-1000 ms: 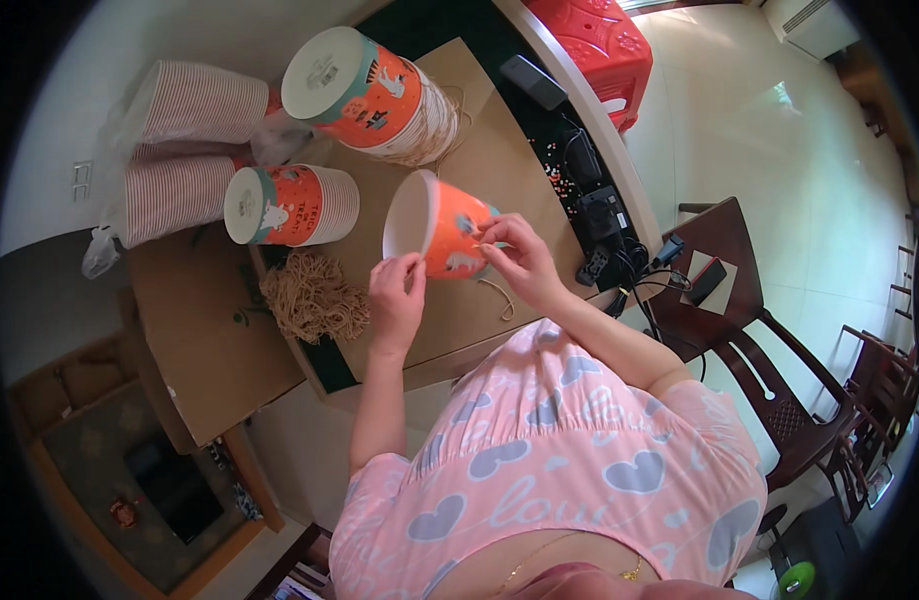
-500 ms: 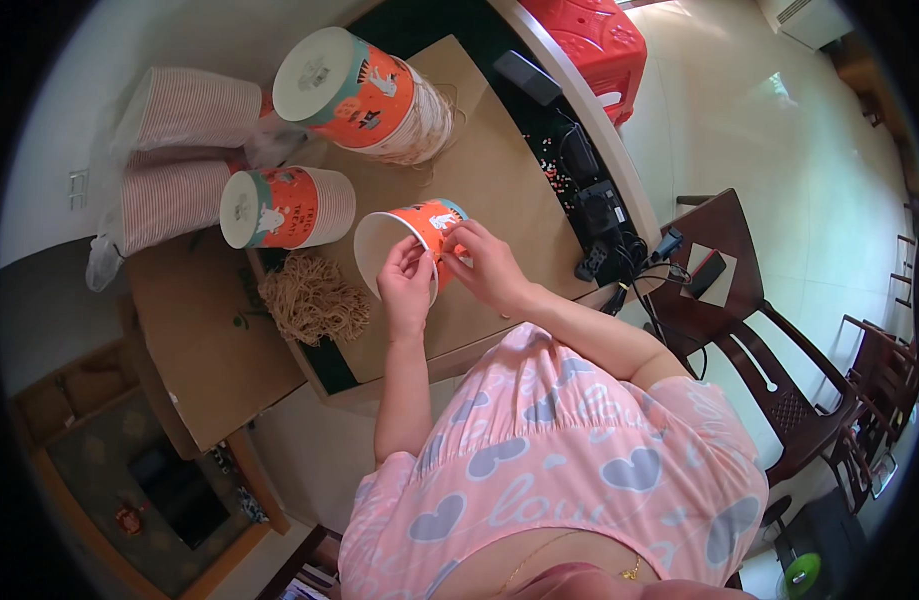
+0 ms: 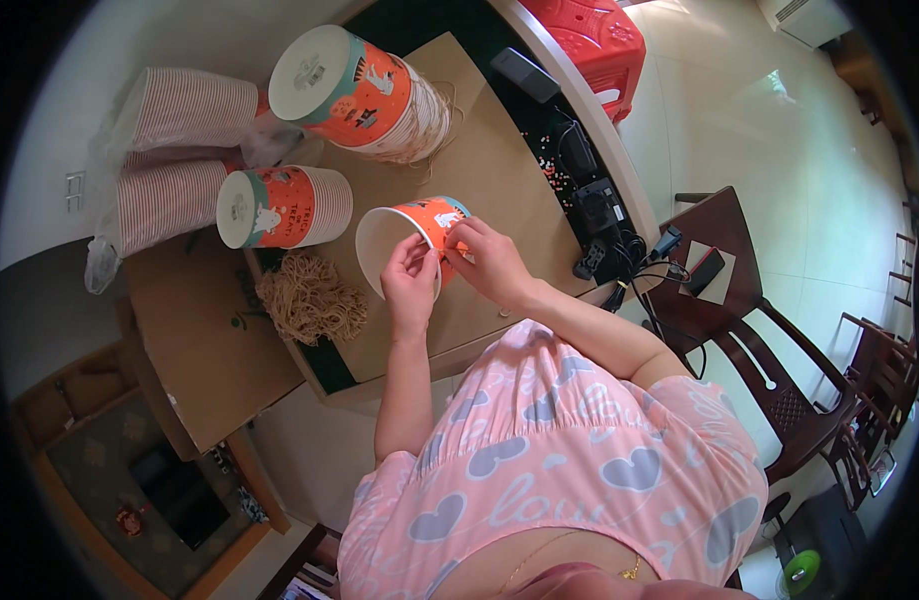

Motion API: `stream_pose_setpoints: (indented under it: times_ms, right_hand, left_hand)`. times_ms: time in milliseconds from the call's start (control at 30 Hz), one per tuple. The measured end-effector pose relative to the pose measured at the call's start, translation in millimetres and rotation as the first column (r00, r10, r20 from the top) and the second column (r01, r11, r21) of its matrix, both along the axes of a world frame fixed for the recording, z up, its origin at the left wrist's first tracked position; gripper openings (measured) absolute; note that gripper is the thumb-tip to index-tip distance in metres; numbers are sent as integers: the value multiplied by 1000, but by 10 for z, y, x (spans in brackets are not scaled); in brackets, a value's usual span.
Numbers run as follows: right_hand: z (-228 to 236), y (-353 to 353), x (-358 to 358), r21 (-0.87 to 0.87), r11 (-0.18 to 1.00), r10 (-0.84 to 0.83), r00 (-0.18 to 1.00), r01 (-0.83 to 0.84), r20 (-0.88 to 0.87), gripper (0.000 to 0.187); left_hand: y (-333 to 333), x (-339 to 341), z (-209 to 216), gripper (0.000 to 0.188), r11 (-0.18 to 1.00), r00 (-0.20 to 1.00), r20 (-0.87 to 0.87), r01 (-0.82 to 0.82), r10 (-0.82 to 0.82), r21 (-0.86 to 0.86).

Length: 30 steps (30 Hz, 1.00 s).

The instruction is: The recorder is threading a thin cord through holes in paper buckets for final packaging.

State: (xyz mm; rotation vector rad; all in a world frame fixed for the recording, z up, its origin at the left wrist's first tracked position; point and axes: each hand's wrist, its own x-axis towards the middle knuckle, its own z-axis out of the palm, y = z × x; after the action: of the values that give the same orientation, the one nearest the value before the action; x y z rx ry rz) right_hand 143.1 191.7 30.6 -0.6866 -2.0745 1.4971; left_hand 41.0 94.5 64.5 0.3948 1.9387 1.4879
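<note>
An orange, teal and white paper bucket (image 3: 426,214) lies on its side at the table's near part, its mouth toward the left. My left hand (image 3: 410,287) pinches its rim, fingers closed, some of them inside the mouth. From the right, my right hand (image 3: 493,263) has bent fingers closed against the outer wall near the same rim. Anything thin between the fingertips is too small to make out. Left of the bucket sits a heap of tan cord (image 3: 311,298). Behind stands a stack of matching buckets with cord hanging from it (image 3: 384,100).
A shorter bucket stack (image 3: 284,207) and bagged striped stacks (image 3: 174,205) occupy the left. Cardboard (image 3: 499,150) covers the tabletop. Along the right edge lie black adapters and cables (image 3: 601,205) and scattered small beads (image 3: 549,170). A dark chair (image 3: 724,260) and red stool (image 3: 599,50) stand beyond.
Both hands stay at the bucket's rim with only slight finger shifts. The view has moved a little; nothing was let go or picked up.
</note>
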Motion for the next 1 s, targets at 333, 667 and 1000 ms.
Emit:
stream_pose_setpoints:
  times_ms: [333, 667, 1000]
  right_hand:
    - [-171, 52, 34, -25, 999, -32, 997, 33, 67, 13]
    - [-467, 182, 136, -102, 995, 19, 988, -3, 155, 12]
    - [-92, 94, 285, -325, 945, 107, 966, -25, 237, 9]
  left_hand:
    - [31, 30, -210, 26, 993, 993, 27, 115, -115, -4]
    - [122, 201, -478, 14, 955, 809, -521, 159, -272, -252]
    - [35, 50, -514, 8, 981, 990, -87, 100, -115, -167]
